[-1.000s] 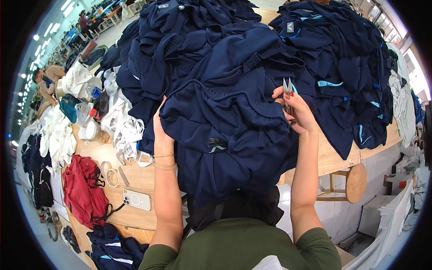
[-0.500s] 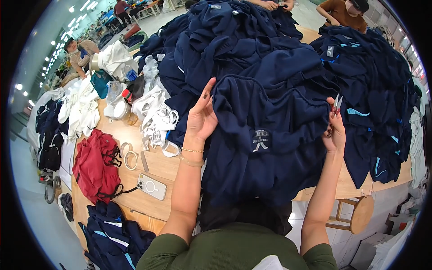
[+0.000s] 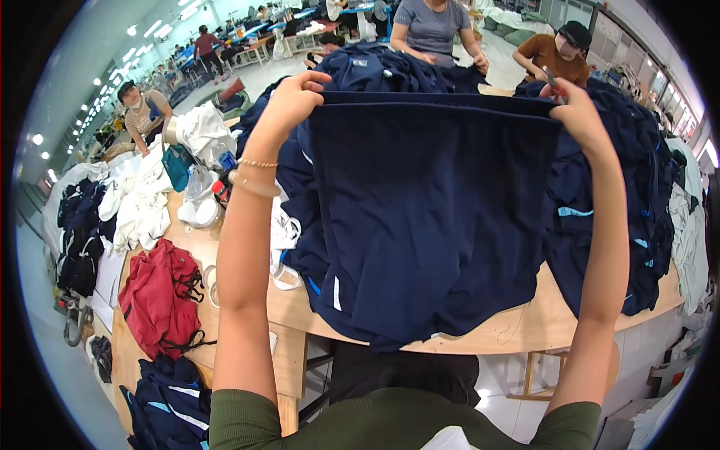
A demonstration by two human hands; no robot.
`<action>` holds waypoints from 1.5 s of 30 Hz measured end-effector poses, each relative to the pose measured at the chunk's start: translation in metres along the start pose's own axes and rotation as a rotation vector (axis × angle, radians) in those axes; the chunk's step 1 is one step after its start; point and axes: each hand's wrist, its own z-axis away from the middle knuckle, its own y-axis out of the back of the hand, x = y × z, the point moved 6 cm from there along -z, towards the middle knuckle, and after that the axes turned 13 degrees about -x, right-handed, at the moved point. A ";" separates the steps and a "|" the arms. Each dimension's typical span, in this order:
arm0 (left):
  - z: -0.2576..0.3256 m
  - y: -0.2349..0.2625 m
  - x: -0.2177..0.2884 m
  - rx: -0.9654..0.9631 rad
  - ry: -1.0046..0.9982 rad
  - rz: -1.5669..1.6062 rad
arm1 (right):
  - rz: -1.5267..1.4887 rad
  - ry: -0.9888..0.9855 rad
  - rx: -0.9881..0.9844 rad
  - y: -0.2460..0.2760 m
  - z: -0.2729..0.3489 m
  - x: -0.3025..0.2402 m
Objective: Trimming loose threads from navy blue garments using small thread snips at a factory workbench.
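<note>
A navy garment [image 3: 435, 202] hangs spread out in front of me, its thick top band pulled nearly straight between my hands. My left hand [image 3: 291, 105] is closed on the band's left corner. At the right corner my right hand [image 3: 576, 111] grips the band and also keeps a small pair of scissors [image 3: 551, 79], blades pointing up, in its fingers. The garment's lower part drapes over the near table edge. A short white strip [image 3: 337, 294] shows at its lower left. Parts of my fingers are hidden behind the cloth.
More navy garments [image 3: 367, 64] are heaped behind and on the right [image 3: 622, 172]. On the wooden table [image 3: 510, 322] to the left lie a red bag [image 3: 161, 296], white cloth [image 3: 139, 195] and a tape roll [image 3: 212, 285]. Co-workers [image 3: 435, 34] stand beyond. A stool [image 3: 534, 375] is below.
Both hands have risen and spread apart, lifting the garment. Its gathered band is now stretched nearly straight. The inner label is no longer visible, and more of the room shows beyond.
</note>
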 end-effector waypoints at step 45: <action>0.209 -0.006 0.105 0.405 -0.466 0.650 | -0.570 0.082 0.516 0.042 0.190 0.032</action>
